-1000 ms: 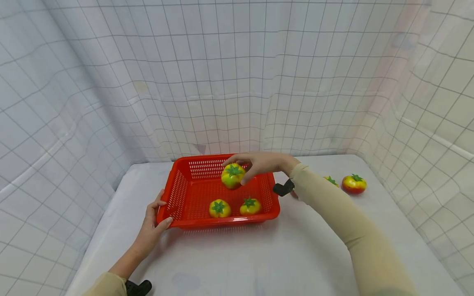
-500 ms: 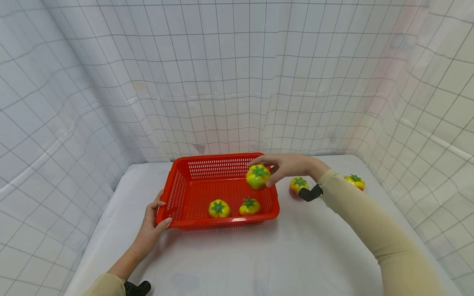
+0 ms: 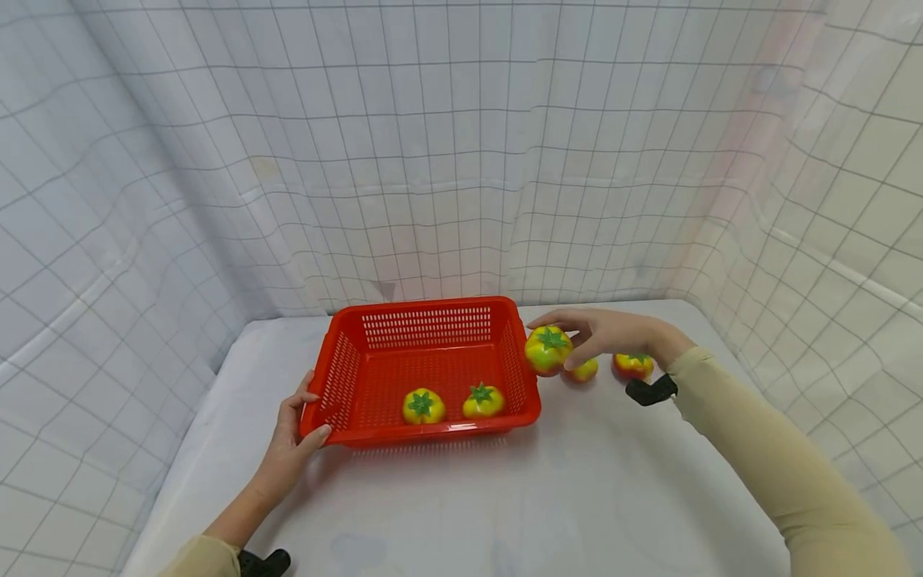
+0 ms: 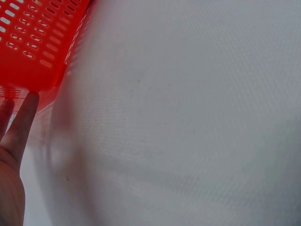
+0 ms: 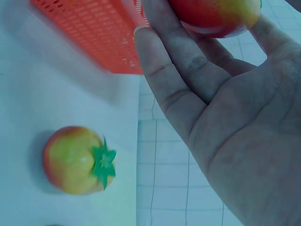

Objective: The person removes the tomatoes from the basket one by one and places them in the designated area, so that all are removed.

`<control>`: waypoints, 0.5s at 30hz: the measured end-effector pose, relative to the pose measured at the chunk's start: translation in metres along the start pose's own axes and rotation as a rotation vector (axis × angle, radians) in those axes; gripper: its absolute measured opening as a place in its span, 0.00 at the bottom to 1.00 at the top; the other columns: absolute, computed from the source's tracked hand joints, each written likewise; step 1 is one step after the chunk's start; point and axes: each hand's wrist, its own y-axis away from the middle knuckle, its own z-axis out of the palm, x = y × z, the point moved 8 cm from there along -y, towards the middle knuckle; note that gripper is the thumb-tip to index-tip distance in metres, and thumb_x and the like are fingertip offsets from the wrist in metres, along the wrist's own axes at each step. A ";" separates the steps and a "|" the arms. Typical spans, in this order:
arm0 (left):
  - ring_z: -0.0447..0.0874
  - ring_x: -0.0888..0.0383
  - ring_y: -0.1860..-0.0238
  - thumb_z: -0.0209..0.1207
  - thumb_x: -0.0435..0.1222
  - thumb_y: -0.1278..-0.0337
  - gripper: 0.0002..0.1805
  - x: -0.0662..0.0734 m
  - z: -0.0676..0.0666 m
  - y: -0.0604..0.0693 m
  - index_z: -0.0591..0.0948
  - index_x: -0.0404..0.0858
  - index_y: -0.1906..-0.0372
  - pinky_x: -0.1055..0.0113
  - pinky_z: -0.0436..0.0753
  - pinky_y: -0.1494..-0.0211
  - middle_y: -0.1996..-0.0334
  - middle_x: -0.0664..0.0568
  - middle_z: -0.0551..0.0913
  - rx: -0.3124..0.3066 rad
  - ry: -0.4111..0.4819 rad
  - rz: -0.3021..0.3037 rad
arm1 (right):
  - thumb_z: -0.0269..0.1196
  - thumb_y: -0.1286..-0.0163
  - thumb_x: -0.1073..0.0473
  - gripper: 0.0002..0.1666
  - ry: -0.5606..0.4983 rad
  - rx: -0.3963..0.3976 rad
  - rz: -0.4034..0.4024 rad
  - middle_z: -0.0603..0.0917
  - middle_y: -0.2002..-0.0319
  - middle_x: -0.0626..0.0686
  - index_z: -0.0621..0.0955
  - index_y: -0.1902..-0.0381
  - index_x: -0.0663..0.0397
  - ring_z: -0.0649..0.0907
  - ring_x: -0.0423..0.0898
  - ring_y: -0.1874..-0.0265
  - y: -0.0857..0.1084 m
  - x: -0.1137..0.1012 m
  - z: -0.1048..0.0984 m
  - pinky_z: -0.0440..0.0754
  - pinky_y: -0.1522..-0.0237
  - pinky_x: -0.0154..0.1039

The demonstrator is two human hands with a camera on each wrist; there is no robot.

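Two yellow fruits [image 3: 423, 406] with green leafy tops lie inside a red basket [image 3: 404, 369] on the white bench [image 3: 433, 513], along the basket's near edge. By the basket's right edge I see the right hand [image 3: 613, 332], its thumb and fingers parted only as wide as the third fruit [image 3: 549, 350] they grip, while two more fruits [image 3: 633, 366] sit on the bench toward its far right corner. The left hand [image 3: 287, 451] holds the basket's near left corner, thumb on the near rim, fingers bent over the left edge.
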 end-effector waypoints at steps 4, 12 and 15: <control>0.51 0.67 0.25 0.52 0.25 0.30 0.27 0.000 0.000 0.000 0.54 0.32 0.34 0.74 0.80 0.44 0.16 0.51 0.38 0.003 -0.003 0.000 | 0.77 0.45 0.47 0.43 0.002 0.069 0.110 0.75 0.34 0.42 0.73 0.33 0.15 0.71 0.51 0.35 0.013 0.019 -0.006 0.73 0.39 0.58; 0.51 0.67 0.25 0.52 0.25 0.29 0.26 0.000 0.000 -0.001 0.54 0.33 0.34 0.75 0.79 0.44 0.16 0.52 0.38 0.001 -0.005 -0.001 | 0.73 0.39 0.47 0.40 0.004 0.082 0.081 0.74 0.33 0.42 0.72 0.31 0.15 0.67 0.52 0.31 0.032 0.038 -0.006 0.69 0.37 0.56; 0.51 0.68 0.25 0.52 0.25 0.29 0.26 0.000 0.000 -0.001 0.54 0.33 0.34 0.74 0.79 0.44 0.16 0.52 0.38 -0.001 0.000 -0.005 | 0.73 0.39 0.48 0.40 0.000 0.072 0.074 0.74 0.34 0.45 0.72 0.31 0.16 0.72 0.55 0.37 0.035 0.045 -0.003 0.76 0.51 0.46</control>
